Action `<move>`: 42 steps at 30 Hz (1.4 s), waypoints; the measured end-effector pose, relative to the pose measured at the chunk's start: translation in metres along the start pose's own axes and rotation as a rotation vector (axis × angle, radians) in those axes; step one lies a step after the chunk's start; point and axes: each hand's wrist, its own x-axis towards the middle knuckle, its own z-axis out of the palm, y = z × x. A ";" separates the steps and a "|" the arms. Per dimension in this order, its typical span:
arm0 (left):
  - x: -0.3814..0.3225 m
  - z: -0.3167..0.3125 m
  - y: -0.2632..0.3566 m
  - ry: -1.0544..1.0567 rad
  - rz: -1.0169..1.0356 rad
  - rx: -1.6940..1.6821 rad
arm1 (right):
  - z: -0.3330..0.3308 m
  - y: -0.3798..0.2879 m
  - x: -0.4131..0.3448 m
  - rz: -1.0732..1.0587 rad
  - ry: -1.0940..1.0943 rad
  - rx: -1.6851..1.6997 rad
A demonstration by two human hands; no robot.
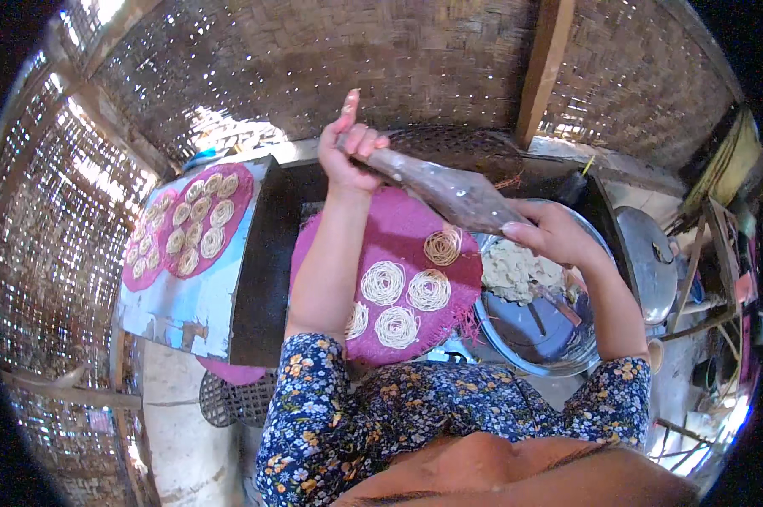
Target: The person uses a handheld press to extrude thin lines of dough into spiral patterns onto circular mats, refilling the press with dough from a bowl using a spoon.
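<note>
A long, worn wooden tool (448,190), broad in the middle, is raised across the view. At its narrow far end, my left hand (356,142) wraps round it with the index finger pointing up. My right hand (543,231) grips its near right end. Below lies a round pink woven mat (387,234) with several coils of pale noodle-like strands (397,326). Right of the mat is a metal basin (514,355), partly under my right forearm, with a lump of pale dough (514,272) and a flat wooden scraper (558,304) in it.
On the left, a light blue board (185,317) bears pink mats (229,234) with more coils. A metal lid (647,266) stands at the right. A wooden post (543,76) and woven bamboo wall (381,70) rise behind. A dark openwork basket (229,399) is low at left.
</note>
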 end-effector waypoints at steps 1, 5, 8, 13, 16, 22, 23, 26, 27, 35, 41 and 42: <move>-0.001 0.002 0.003 0.013 0.003 0.028 | 0.002 0.001 0.000 0.006 0.017 0.007; -0.011 0.005 0.003 0.044 -0.026 0.011 | 0.006 0.012 -0.005 0.065 -0.054 0.034; -0.023 0.006 -0.007 0.127 0.013 0.083 | 0.003 0.010 -0.014 0.049 -0.110 0.081; -0.022 -0.010 -0.031 0.026 -0.027 0.014 | 0.003 0.025 -0.025 0.043 -0.049 0.110; -0.025 -0.018 -0.052 0.009 -0.058 -0.119 | 0.006 0.032 -0.025 0.093 -0.078 -0.010; -0.047 -0.044 -0.113 0.399 -0.698 0.618 | 0.011 0.039 -0.021 0.009 -0.023 0.006; -0.051 -0.052 -0.117 0.303 -0.681 0.918 | 0.012 0.038 -0.020 0.007 -0.006 -0.004; -0.051 -0.050 -0.117 0.251 -0.723 0.905 | 0.014 0.048 -0.019 -0.008 0.050 -0.056; -0.051 -0.050 -0.117 0.228 -0.743 0.896 | 0.015 0.053 -0.017 -0.020 0.081 -0.099; -0.050 -0.087 -0.109 0.172 -0.854 1.481 | 0.015 0.052 -0.018 0.146 0.176 0.113; -0.076 -0.061 -0.090 -0.403 -0.574 2.348 | 0.016 0.074 -0.025 0.187 0.225 0.183; -0.079 -0.061 -0.085 -0.399 -0.574 2.351 | 0.016 0.071 -0.027 0.178 0.240 0.213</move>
